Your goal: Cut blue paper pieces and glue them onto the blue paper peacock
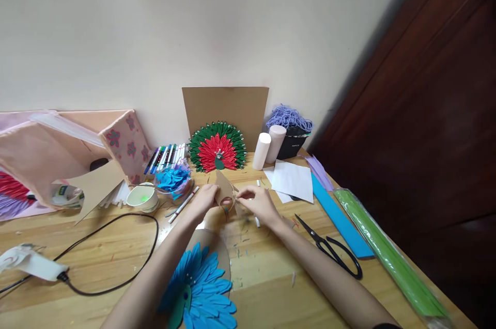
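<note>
Over the middle of the table, my left hand (205,199) grips a small brown cardboard piece (223,184) with a curved cut edge. My right hand (259,203) is closed in a pinch at the right side of that cardboard, where a torn or folded flap seems to stick out; its fingertips are small and hard to make out. Below my hands, partly behind my left forearm, lies a peacock craft with blue petals (207,280) on a round cardboard base (213,241). A white marker (184,205) rests beside my left hand.
Black scissors (329,246) lie right of my right forearm, near blue paper (341,220) and a green roll (387,251). A glue gun (36,262) with a looping cord sits left. A red-green peacock (217,148), white cup (142,198) and bowl of blue pieces (173,180) stand behind.
</note>
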`<state>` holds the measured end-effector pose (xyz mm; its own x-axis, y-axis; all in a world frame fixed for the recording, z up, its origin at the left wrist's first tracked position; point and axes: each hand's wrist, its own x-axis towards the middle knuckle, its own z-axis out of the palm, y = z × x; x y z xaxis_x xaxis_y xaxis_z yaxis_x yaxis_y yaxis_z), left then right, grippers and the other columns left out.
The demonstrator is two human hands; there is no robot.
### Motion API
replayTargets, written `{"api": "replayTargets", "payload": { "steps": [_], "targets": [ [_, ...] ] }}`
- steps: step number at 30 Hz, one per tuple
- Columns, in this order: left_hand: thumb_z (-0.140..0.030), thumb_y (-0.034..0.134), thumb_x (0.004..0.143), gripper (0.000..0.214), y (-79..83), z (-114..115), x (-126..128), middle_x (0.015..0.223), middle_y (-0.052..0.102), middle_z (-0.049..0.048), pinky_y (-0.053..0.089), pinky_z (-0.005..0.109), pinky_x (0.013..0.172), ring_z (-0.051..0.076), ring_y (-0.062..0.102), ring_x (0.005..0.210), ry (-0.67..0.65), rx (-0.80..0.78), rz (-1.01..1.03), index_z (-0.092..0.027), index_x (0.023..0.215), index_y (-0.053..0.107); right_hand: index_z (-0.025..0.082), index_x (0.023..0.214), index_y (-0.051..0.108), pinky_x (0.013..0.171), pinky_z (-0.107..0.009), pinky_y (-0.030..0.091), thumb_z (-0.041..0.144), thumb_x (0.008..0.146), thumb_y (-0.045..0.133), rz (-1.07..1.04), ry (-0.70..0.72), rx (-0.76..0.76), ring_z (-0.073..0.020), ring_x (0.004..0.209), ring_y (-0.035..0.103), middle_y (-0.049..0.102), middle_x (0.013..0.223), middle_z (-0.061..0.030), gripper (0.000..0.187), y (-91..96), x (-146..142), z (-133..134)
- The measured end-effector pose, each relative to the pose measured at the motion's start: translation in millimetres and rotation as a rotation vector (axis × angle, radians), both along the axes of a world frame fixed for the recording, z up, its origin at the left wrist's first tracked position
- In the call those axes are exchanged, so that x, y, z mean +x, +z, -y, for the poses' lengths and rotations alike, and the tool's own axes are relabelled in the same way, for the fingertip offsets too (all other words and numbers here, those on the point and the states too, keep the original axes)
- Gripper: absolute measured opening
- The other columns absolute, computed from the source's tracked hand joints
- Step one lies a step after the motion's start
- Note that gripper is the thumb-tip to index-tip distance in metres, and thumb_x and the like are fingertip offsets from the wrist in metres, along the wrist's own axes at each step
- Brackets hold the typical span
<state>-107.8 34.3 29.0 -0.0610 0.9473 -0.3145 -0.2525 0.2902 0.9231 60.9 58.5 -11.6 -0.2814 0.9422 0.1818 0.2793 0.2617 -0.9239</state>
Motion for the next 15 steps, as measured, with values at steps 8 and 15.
{"api": "replayTargets", "payload": {
  "steps": [8, 15],
  "targets": [
    [-0.022, 0.052, 0.078, 0.015, 47.9, 15, -36, 0.064, 0.052, -0.001, 0.042, 0.021, 0.058, 0.014, 0.047, 0.062, 0.081, 0.297, -0.41, -0.017, 0.064, 0.053, 0.015, 0.083, 0.063, 0.072, -0.032, 0.053, 0.023, 0.072, 0.059, 0.105, 0.036, -0.063, -0.018, 0.075, 0.065, 0.069, 0.081, -0.007, 0.014, -19.7, 24, -22],
    [-0.023, 0.047, 0.083, 0.028, 66.5, 26, -55, 0.053, 0.04, -0.0037, 0.03, 0.021, 0.052, 0.012, 0.034, 0.053, 0.11, 0.371, -0.471, -0.019, 0.056, 0.042, 0.02, 0.078, 0.067, 0.087, -0.038, 0.043, 0.01, 0.073, 0.058, 0.358, 0.178, 0.097, -0.0212, 0.095, 0.059, 0.066, 0.095, -0.0063, 0.014, -18.5, 17, -2]
  ]
}}
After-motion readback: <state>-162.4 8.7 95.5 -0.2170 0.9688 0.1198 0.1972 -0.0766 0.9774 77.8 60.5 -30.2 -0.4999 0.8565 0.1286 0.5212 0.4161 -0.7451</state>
